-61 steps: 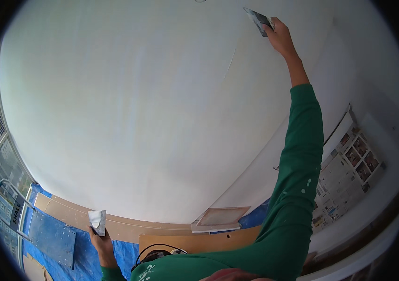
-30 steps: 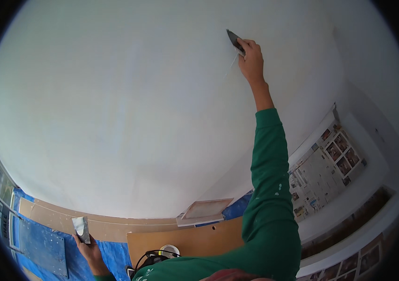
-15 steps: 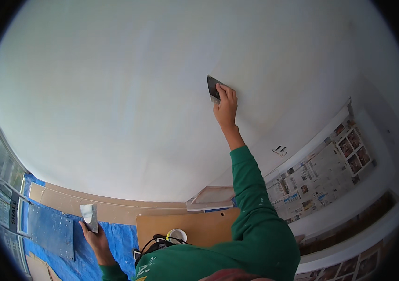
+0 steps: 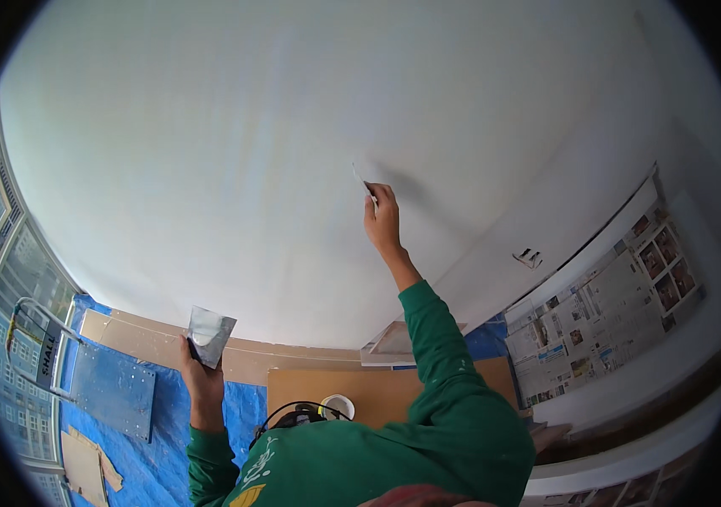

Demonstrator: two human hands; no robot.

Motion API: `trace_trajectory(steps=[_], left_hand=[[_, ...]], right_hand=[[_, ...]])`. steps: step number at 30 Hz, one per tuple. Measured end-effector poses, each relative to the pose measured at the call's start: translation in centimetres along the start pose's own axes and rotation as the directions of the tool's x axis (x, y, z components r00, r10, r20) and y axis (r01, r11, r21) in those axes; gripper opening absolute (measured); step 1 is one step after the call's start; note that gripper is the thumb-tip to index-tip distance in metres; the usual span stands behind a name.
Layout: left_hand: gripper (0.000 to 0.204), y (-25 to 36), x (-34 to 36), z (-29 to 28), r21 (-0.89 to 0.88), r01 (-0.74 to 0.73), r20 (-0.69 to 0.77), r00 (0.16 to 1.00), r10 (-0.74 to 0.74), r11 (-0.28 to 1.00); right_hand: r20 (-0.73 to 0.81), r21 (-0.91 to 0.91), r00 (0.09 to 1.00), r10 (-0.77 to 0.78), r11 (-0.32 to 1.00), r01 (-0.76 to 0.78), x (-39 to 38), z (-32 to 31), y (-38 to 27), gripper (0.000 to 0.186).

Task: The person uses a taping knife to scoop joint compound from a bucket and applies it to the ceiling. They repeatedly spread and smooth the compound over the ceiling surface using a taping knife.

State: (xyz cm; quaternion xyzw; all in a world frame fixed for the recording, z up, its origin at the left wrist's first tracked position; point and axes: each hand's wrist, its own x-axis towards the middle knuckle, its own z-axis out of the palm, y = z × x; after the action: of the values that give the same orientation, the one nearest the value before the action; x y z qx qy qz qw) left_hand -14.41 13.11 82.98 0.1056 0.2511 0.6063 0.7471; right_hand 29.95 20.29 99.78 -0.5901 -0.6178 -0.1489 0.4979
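My right hand (image 4: 382, 218) grips a putty knife (image 4: 364, 184), which is turned nearly edge-on to me in front of the large white wall (image 4: 166, 186). A shadow falls on the wall to its right; I cannot tell whether the blade touches. Lower left, my left hand (image 4: 200, 376) is closed around a second, wider putty knife (image 4: 223, 332), its blade pointing up. A pale smear of filler (image 4: 203, 324) lies on that blade. Faint streaks run across the wall.
Below stands a brown board (image 4: 293, 380) with a white tub (image 4: 338, 406). Blue sheeting (image 4: 166, 401) covers the floor beside a blue-grey step platform (image 4: 111, 389). Windows (image 4: 27, 279) line the left. Newspaper (image 4: 589, 329) covers a surface at right, near a wall opening with wires (image 4: 528, 258).
My right hand has come down and left, its knife turning from broad side to nearly edge-on. My left hand has risen and moved right with its knife. The view has shifted slightly.
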Motion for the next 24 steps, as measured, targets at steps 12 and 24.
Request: trace_trajectory(steps=[12,24], left_hand=[[0.063,1.4,-6.8,18.6,0.229,0.318,0.354,0.853,-0.383,0.92],[0.059,0.8,-9.5,18.3,0.215,0.119,0.295,0.938,-0.181,0.969]], right_hand=[[0.041,0.611,0.656,-0.753,0.539,0.58,-9.5,-7.8,-19.9,0.04],[0.239,0.308,0.52,-0.82,0.572,0.76,-4.8,-6.7,-14.3,0.043]])
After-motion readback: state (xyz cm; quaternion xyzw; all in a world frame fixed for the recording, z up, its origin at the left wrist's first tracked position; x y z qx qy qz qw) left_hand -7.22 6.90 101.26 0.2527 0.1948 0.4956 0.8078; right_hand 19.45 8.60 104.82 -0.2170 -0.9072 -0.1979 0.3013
